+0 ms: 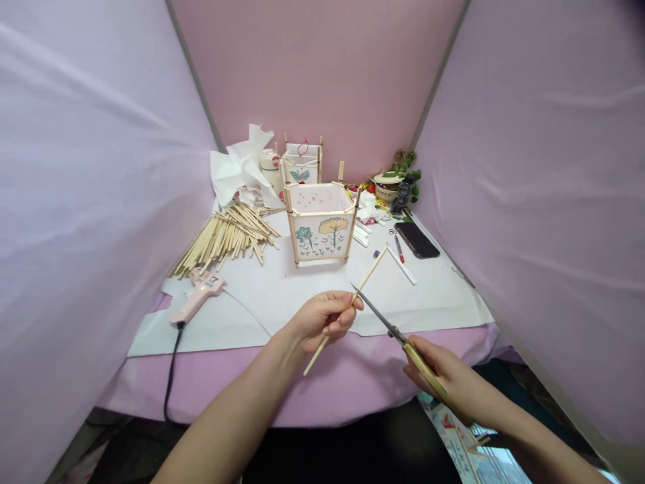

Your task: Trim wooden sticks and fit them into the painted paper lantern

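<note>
Between thumb and fingers, my left hand (330, 316) grips a thin wooden stick (371, 270), which slants up to the right above the table's front edge. My right hand (438, 370) is closed round the yellowish handles of a pair of scissors (375, 312). The scissor tips reach the stick just above my left fingertips; whether the blades touch it I cannot tell. Behind them stands a paper lantern (322, 236) with a stick frame and drawn trees on its front panel. A pile of similar sticks (226, 235) lies to its left.
A pink glue gun (199, 296) lies at the left, its dark cord hanging off the table. A second lantern (301, 168) stands behind. On the right are a phone (417, 240), a red pen (400, 249) and a lidded pot (387, 188). Crumpled white paper (244, 165) sits back left.
</note>
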Demonstrator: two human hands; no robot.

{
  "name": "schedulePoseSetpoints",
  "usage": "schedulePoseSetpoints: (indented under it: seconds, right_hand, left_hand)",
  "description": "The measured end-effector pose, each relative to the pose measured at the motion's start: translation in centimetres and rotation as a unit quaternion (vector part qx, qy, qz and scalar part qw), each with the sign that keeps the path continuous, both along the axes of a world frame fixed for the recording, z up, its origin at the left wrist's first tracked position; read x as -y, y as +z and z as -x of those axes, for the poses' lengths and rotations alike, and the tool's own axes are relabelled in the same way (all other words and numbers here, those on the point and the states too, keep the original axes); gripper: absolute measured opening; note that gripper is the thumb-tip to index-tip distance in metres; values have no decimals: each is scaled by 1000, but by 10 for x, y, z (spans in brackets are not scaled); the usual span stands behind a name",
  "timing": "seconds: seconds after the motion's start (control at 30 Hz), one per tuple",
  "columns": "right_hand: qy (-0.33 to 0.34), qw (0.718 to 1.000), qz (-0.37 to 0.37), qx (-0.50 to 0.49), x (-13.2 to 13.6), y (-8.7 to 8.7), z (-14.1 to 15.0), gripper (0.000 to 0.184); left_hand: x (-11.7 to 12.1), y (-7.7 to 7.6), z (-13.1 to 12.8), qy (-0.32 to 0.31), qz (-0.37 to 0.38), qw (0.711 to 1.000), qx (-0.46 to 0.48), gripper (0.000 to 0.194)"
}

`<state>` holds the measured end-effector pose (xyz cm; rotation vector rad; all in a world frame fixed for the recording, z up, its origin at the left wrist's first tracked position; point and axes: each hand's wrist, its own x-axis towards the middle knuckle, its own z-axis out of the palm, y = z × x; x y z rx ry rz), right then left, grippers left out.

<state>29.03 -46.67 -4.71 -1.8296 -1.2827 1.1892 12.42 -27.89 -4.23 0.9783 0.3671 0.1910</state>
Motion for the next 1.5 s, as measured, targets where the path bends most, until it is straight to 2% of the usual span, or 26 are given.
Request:
schedulePoseSetpoints:
  seconds: [0.07, 0.1, 0.17, 0.2, 0.23, 0.27, 0.3, 0.37, 0.4, 0.47, 0.5, 0.57, 0.63, 0.73, 0.8, 0.93, 1.03, 1.17, 1.27, 1.33, 1.37, 1.43, 1.5]
  right_hand:
    - [-18, 1000, 0, 15, -3, -4, -1, 14]
    - [-24, 999, -2, 31, -4, -6, -1, 15]
    - [-31, 998, -9, 61, -6, -9, -2, 16]
    - [-30, 997, -11, 70, -7, -10, -2, 17]
    - [-30, 997, -11, 74, -7, -10, -3, 19]
    - [-27, 997, -9, 72, -6, -10, -4, 20]
    - [-23, 998, -7, 63, -6, -10, -5, 20]
    - [-9, 999, -3, 38, -5, -9, -8, 20]
    - [-2, 1000, -2, 27, -4, -7, -9, 20]
    - [11, 1000, -3, 16, -4, -4, -12, 20]
    - [15, 1000, -5, 18, -3, -2, -15, 20]
    - [14, 999, -7, 40, -1, 0, -21, 20]
    - [-3, 997, -7, 77, 1, 0, -30, 20]
    - [-57, 983, 1, 172, 3, -3, -48, 22]
    - [-112, 957, 30, 265, 3, -6, -61, 25]
    - [-191, 881, 107, 420, 2, -15, -88, 39]
    - [-203, 850, 137, 466, 4, -25, -105, 50]
    - [-188, 838, 161, 487, -2, -31, -115, 53]
    - [-178, 843, 143, 488, -25, -29, -112, 52]
    - [-171, 843, 117, 496, -50, -28, -108, 49]
    - [-170, 841, 107, 501, -65, -27, -106, 48]
    - [-167, 837, 79, 514, -94, -28, -104, 45]
    - [-171, 834, 58, 522, -120, -29, -103, 40]
  left_hand:
    - [4, 1, -3, 96, -141, 984, -46, 27]
    - [7, 1, -4, 147, -222, 961, -71, 26]
    - [12, 1, -5, 231, -363, 897, -103, 19]
    - [13, 1, -4, 251, -409, 871, -107, 16]
    - [14, 1, -4, 256, -429, 860, -104, 18]
    - [13, 1, -2, 246, -417, 869, -97, 21]
    - [12, 0, -1, 219, -374, 897, -85, 24]
    - [8, 0, 1, 113, -201, 972, -45, 25]
    - [6, 0, 1, 57, -96, 994, -19, 25]
    - [1, 0, 1, -3, 83, 996, 33, 23]
    - [-1, 1, 1, 2, 146, 988, 56, 22]
    - [-4, 2, 1, 62, 214, 970, 93, 24]
    - [-8, 2, 2, 116, 224, 962, 104, 26]
    - [-11, 1, 3, 132, 181, 971, 80, 23]
    - [-10, -2, 2, 127, 145, 979, 73, 19]
    - [-9, -8, -2, 154, 97, 981, 73, 26]
    - [-10, -12, -5, 184, 95, 977, 51, 22]
    - [-11, -15, -8, 178, 84, 980, 27, 18]
    - [-9, -17, -9, 175, 18, 984, -3, 19]
    - [-9, -19, -10, 200, -79, 976, -31, 22]
    - [-9, -20, -10, 224, -149, 962, -48, 23]
    - [-10, -23, -9, 278, -313, 904, -85, 21]
    - [-11, -26, -7, 312, -466, 820, -118, 19]
